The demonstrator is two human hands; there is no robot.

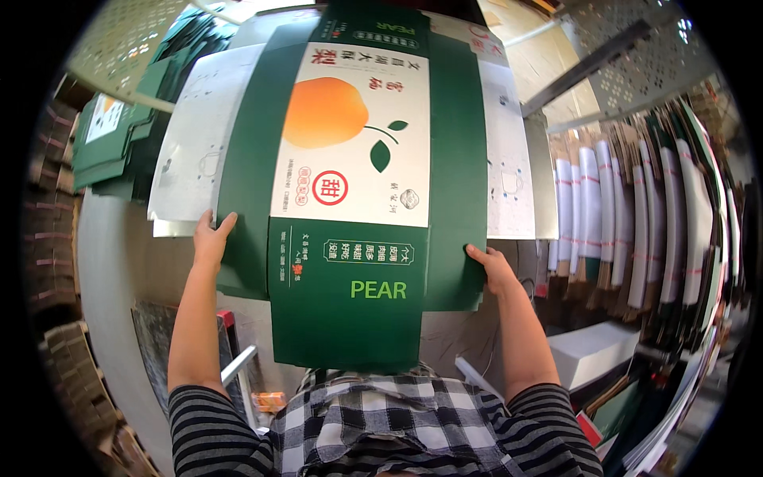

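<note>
1. From my remote seat I look straight down on the work: a flat green carton blank (346, 254), printed side up, is centred in the head view.
2. Carton blank lies over a white surface (187, 143) marked with fine grey line drawings; it shows out to both sides. Near flap reaches past that surface's front edge, toward the checked apron (389, 421).
3. Left hand (211, 241): closed on the blank's left edge close to the near corner, thumb over the green panel. Remaining fingers mostly hidden.
4. Right hand (494, 269): clamped on the opposite edge, slightly nearer the body, thumb on top. I cannot make out its fingers under the board.
5. Print noted: a big orange-yellow pear, green leaves and a red ring on a white panel. Whether more sheets lie beneath, I cannot tell.
6. Both forearms run up from striped sleeves (218, 433), well apart, the blank between them.
7. To the left: a stack of green cartons (103, 151), the top one showing a pear print.
8. To the right: a long row of strapped bundles (624, 219), white and brown, standing on edge; a white block (592, 352) sits nearer me.
9. Low down, left of the apron: a small orange packet (269, 401).
</note>
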